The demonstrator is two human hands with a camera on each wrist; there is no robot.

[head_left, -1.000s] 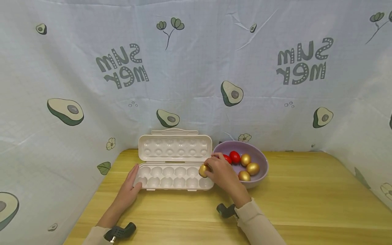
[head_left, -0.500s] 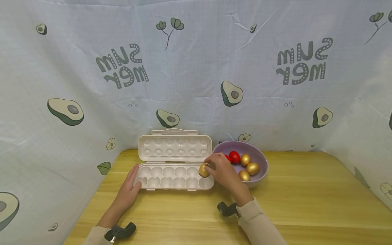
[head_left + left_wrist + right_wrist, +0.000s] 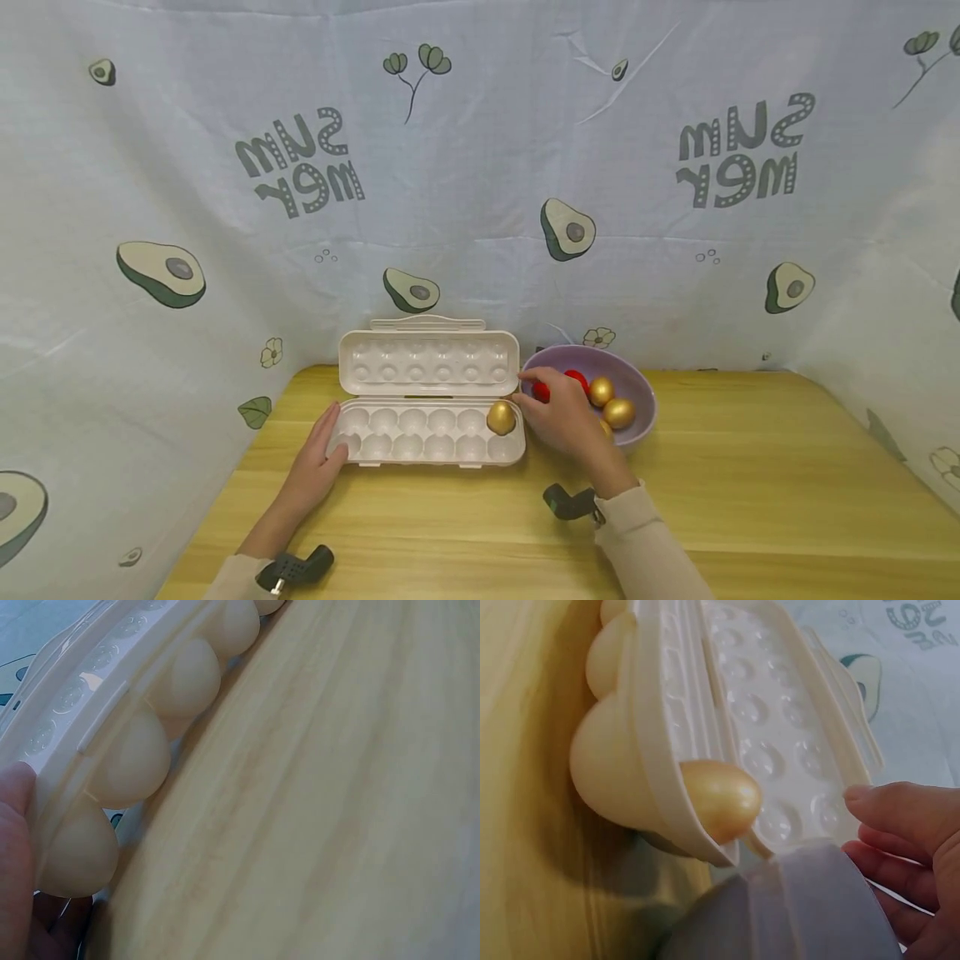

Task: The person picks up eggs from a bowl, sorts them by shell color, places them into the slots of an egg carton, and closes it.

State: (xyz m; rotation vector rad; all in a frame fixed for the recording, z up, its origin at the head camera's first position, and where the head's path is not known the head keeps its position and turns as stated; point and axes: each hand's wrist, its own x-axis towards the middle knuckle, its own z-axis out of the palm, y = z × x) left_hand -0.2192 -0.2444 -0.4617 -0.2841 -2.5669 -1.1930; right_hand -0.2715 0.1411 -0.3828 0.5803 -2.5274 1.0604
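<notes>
One gold egg (image 3: 501, 418) sits in the right-end cup of the back row of a cream egg carton (image 3: 427, 462), whose lid (image 3: 429, 362) stands open toward the back edge of the bench (image 3: 735, 475). Right of it, near that same edge, a purple bowl (image 3: 643, 404) holds loose eggs (image 3: 619, 412), gold and red, some partly hidden. The left hand (image 3: 309, 468) grips the carton's left end, thumb over the rim and fingers outside it. The right hand (image 3: 561, 418) is over the bowl's left rim, fingers parted and loosely bent, clear of the egg. Half a second ago those fingers pinched it at the cup; now they have let go and shifted right, while the left hand, carton and bowl stay put.
</notes>
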